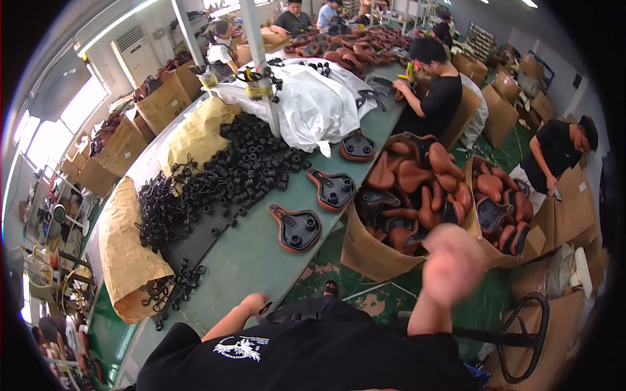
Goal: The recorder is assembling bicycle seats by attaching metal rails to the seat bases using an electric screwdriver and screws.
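My left hand (252, 304) is low over the near table edge, close to my body. Its fingers look curled, and a small dark thing shows at them that I cannot make out. Raised over the near side of a carton (381, 262) of brown bicycle saddles (413, 174), my right hand (452, 264) is smeared by motion, so its fingers cannot be read. Three saddles lie upside down along the table's right side: a near one (297, 228), a middle one (332, 189) and a far one (357, 146), black undersides showing.
A heap of black springs (251, 156) and wire clamps (173, 208) covers the green table (244, 260) beside a torn paper sack (127, 251). White plastic sheeting (313, 104) lies farther back. A second saddle carton (499, 202) and a black steering-wheel-like ring (541, 335) stand right. Co-workers work beyond.
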Demonstrator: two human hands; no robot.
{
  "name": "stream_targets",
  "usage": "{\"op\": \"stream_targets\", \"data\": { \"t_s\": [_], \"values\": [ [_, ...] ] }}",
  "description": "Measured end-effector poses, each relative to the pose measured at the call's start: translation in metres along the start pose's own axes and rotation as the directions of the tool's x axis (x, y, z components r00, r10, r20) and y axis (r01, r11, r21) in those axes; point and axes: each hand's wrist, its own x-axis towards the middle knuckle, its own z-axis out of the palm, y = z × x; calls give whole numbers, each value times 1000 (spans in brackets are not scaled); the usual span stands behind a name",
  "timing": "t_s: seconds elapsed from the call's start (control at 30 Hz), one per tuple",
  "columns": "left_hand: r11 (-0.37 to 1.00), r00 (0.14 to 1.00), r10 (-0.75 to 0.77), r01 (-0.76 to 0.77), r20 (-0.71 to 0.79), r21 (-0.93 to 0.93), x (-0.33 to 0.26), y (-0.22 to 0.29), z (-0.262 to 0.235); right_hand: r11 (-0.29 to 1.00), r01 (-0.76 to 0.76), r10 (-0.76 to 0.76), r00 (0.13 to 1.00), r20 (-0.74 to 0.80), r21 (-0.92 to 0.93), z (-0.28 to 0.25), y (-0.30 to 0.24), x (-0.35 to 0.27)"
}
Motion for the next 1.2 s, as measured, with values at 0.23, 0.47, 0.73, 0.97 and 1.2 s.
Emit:
{"op": "stream_targets", "data": {
  "t_s": [0.23, 0.47, 0.73, 0.97, 1.2],
  "values": [
    [993, 996, 72, -67, 48, -98, 15, 8, -5, 492, -870, 767, 454, 454, 37, 29, 120, -168],
    [980, 990, 118, -129, 76, 149, 26, -16, -17, 340, -918, 891, 244, 383, -205, 6, 106, -249],
    [912, 891, -125, -70, -436, -403, 73, 41, -104, 347, -851, 925, 242, 292, -395, 28, 112, -237],
    [765, 860, -332, 6, -387, -643, 122, 88, -157, 357, -800, 886, 125, 447, -483, 76, 170, -223],
    [513, 848, -497, 113, -187, -851, 176, 86, -172, 429, -774, 863, 199, 465, -465, 112, 314, -159]
  ]
}}
